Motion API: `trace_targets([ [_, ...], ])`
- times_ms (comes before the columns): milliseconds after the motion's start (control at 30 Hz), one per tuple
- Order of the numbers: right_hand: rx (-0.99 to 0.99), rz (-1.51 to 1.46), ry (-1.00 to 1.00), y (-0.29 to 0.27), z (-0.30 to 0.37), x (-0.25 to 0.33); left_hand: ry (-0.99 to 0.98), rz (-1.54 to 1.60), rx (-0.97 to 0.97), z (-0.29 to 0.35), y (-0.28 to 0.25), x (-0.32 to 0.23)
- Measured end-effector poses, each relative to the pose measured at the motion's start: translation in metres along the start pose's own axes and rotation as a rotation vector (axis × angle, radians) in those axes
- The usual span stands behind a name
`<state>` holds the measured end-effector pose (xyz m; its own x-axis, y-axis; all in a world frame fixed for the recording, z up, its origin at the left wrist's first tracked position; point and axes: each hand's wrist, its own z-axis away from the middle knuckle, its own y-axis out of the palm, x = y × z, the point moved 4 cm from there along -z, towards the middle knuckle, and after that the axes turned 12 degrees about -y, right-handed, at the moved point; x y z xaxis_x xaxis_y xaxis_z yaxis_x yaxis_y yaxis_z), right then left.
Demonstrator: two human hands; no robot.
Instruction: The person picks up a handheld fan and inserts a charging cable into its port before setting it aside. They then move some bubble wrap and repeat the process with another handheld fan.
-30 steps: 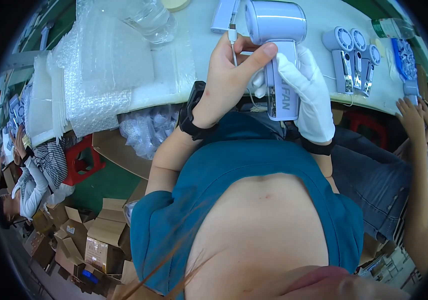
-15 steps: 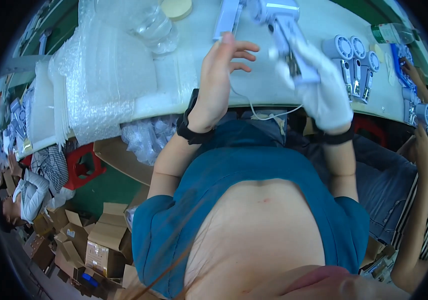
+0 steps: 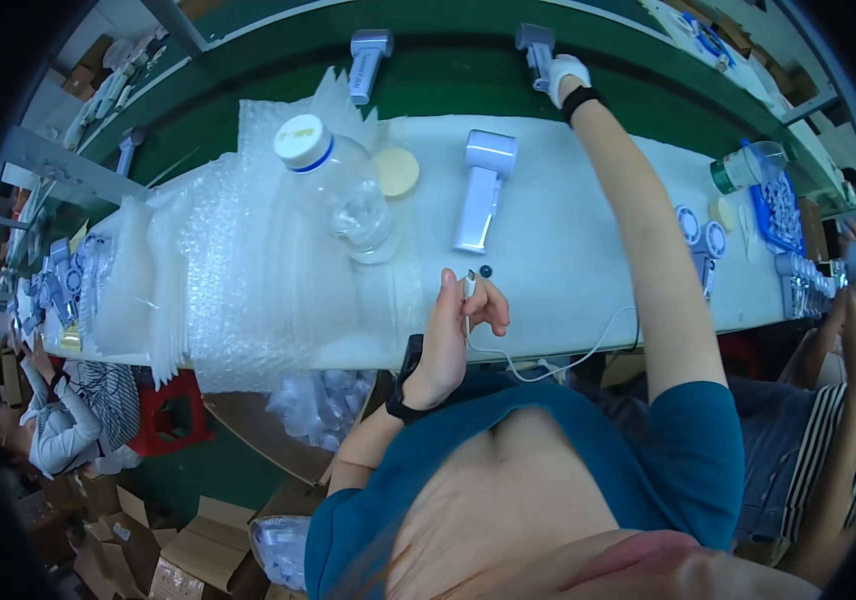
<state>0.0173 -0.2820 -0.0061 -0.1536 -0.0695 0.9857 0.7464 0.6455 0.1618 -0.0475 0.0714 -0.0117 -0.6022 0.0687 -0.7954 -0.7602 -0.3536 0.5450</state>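
My left hand is closed on a thin white charging cable, its plug end sticking up between thumb and fingers. The cable trails rightward along the table's near edge. My right hand, in a white glove, reaches far over the table and grips the handle of a pale lilac handheld fan at the green strip behind. Another handheld fan lies on the white table, just beyond my left hand. A small dark round piece is beside the plug. One more fan lies on the green strip, further left.
A clear bottle stands beside stacked bubble-wrap sheets on the left, with a round cream disc close by. At the right are several fans, a green-labelled bottle, a blue tray and a co-worker's hands.
My right hand has carried a fan from above the near table out to the green strip. My left hand keeps the cable. The view has shifted, showing more of the far side.
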Motion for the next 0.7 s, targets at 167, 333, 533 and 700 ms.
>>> trace_targets([
  [167, 0.198, -0.045, -0.068, -0.052, 0.033, 0.044, -0.048, 0.113, 0.027, 0.000, -0.002, 0.001],
  [333, 0.125, 0.499, -0.385, -0.107, 0.139, 0.092, -0.069, 0.018, 0.083, 0.008, 0.005, 0.007],
  [533, -0.380, 1.401, -0.250, -0.211, 0.285, 0.058, -0.143, -0.070, 0.179, 0.006, 0.020, 0.015],
  [700, -0.597, 1.381, -0.037, -0.232, 0.323, 0.019, -0.244, -0.114, 0.243, 0.011, 0.037, 0.029],
])
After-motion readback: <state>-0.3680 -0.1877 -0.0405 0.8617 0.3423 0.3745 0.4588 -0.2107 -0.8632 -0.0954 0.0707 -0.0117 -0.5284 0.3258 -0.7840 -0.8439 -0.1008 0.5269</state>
